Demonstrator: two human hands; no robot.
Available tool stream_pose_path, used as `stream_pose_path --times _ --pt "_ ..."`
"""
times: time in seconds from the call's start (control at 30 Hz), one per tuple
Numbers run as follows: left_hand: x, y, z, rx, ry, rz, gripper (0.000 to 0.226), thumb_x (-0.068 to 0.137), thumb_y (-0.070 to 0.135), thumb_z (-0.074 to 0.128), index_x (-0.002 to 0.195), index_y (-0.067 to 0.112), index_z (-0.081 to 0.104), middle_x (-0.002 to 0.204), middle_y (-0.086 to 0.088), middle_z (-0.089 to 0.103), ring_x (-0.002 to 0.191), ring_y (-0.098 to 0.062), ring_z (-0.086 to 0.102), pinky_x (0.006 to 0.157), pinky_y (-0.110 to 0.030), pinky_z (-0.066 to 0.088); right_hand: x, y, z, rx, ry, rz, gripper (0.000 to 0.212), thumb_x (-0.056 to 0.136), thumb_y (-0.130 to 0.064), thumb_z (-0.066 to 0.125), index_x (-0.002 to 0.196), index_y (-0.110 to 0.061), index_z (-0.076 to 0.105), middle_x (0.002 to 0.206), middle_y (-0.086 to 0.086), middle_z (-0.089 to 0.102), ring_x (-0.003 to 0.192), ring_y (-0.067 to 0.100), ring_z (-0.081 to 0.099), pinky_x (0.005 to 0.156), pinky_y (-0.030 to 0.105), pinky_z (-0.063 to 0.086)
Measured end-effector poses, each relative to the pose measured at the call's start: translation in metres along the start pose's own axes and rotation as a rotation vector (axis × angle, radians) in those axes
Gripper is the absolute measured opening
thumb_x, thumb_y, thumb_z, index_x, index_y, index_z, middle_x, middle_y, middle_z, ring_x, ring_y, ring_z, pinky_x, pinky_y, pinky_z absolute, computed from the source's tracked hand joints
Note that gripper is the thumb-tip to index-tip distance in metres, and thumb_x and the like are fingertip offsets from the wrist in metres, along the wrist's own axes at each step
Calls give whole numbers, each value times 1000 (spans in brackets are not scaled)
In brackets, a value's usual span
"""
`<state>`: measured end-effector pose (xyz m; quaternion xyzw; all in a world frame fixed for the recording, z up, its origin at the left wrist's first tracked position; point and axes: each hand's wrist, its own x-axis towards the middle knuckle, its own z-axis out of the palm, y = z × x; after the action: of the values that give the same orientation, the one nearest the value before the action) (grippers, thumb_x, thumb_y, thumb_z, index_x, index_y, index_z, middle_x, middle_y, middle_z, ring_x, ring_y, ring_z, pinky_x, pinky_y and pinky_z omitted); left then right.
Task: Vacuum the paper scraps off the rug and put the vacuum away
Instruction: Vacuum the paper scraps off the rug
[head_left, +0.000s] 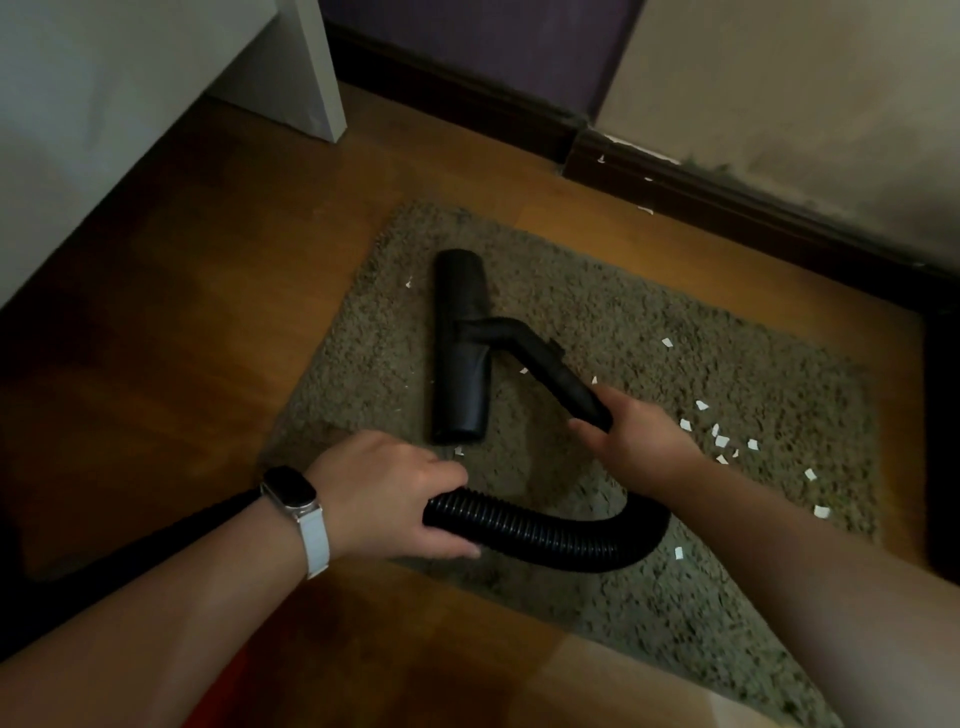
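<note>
A shaggy grey-brown rug (649, 332) lies on the wooden floor. On it rests the black vacuum floor head (461, 348), joined to a rigid black tube (550, 371) that leads to a ribbed black hose (545, 535). My right hand (636, 441) grips the tube's near end. My left hand (387, 496), with a watch on the wrist, grips the hose where it curves back. White paper scraps (722, 441) lie scattered on the rug, mostly to the right of my right hand, with a few beside the floor head.
A white furniture panel (311, 67) stands at the back left. A dark skirting board (727, 197) runs along the wall behind the rug, with a few scraps near it. A dark object (943, 441) borders the rug's right edge. Bare wooden floor (182, 312) lies to the left.
</note>
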<state>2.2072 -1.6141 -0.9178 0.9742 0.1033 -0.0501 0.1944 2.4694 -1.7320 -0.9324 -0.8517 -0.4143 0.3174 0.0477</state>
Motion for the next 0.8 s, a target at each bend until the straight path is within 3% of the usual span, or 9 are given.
stream_pose_path --times 0.13,0.23,0.33,0.5,0.63,0.8 --pt "2 2 9 54 57 57 55 76 83 40 83 32 59 64 13 59 52 -9 56 44 -23 43 -25 25 17 107 80 135 26 92 -46 59 110 -27 55 75 -3 62 70 20 62 67 35 52" --pt "1 3 9 24 -1 47 58 76 84 37 88 32 59 69 12 60 58 -10 58 50 -26 48 -42 33 30 166 126 193 28 93 -46 58 116 -29 56 73 -5 62 66 15 62 56 29 46" --pt "-1 3 8 4 -59 30 60 76 85 34 95 33 58 76 12 61 66 -9 59 60 -30 53 -54 35 37 225 142 191 22 94 -44 58 113 -32 56 72 -4 63 63 13 62 53 29 44" --pt "-1 2 7 19 -45 47 59 75 84 36 92 32 59 74 12 61 64 -10 59 57 -30 52 -55 27 35 314 178 134 16 93 -43 61 106 -35 57 69 -2 65 61 16 63 57 35 51" --pt "0 0 4 31 33 68 56 75 83 42 85 31 60 67 13 59 57 -9 57 49 -26 47 -39 13 22 206 118 5 21 91 -45 62 109 -35 57 68 -5 63 60 14 62 56 31 49" --pt "0 1 5 27 18 77 59 75 84 40 85 30 60 67 12 59 58 -9 58 49 -30 50 -20 -9 7 -64 -95 -180 28 91 -56 57 113 -38 54 72 -6 62 62 11 60 59 30 49"
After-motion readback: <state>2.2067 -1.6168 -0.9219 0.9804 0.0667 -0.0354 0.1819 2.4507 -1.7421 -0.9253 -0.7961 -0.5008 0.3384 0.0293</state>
